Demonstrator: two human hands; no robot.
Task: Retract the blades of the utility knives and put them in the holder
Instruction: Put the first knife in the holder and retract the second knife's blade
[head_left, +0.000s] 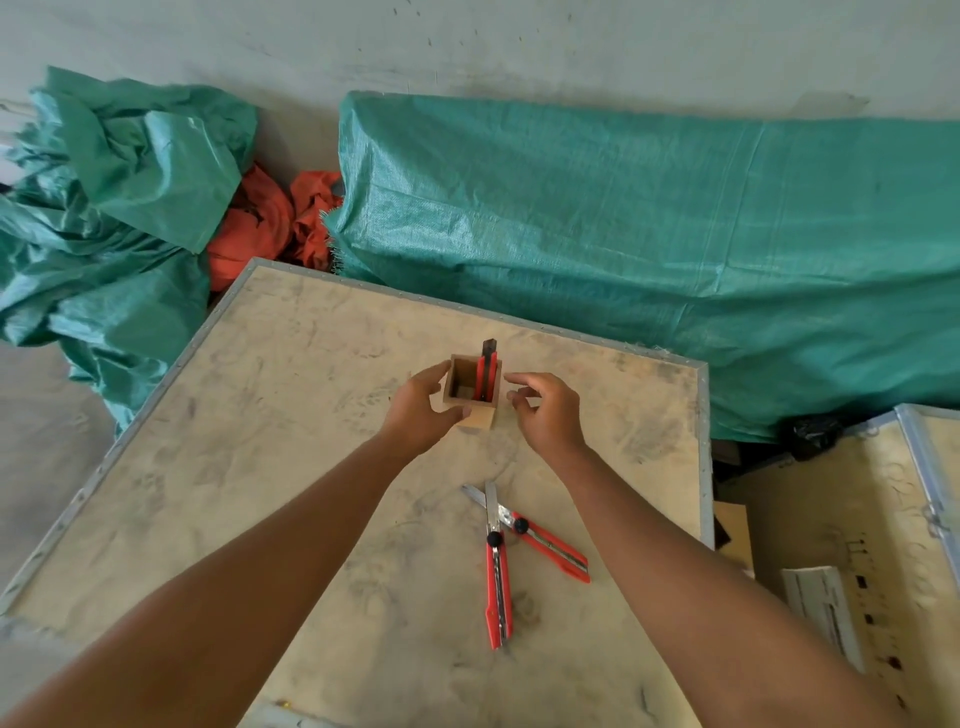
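A small square wooden holder stands near the middle of the plywood table top. One red utility knife stands upright inside it, against its far right wall. My left hand grips the holder's left and front sides. My right hand hovers just right of the holder, fingers curled and apart, holding nothing. Two more red utility knives lie crossed nearer to me, both with blades extended: one points away from me, the other lies diagonally under it.
The table has a metal rim. Green tarpaulin covers bulky goods behind it, with more crumpled tarp and orange fabric at left. A second plywood crate with a white paper sits to the right.
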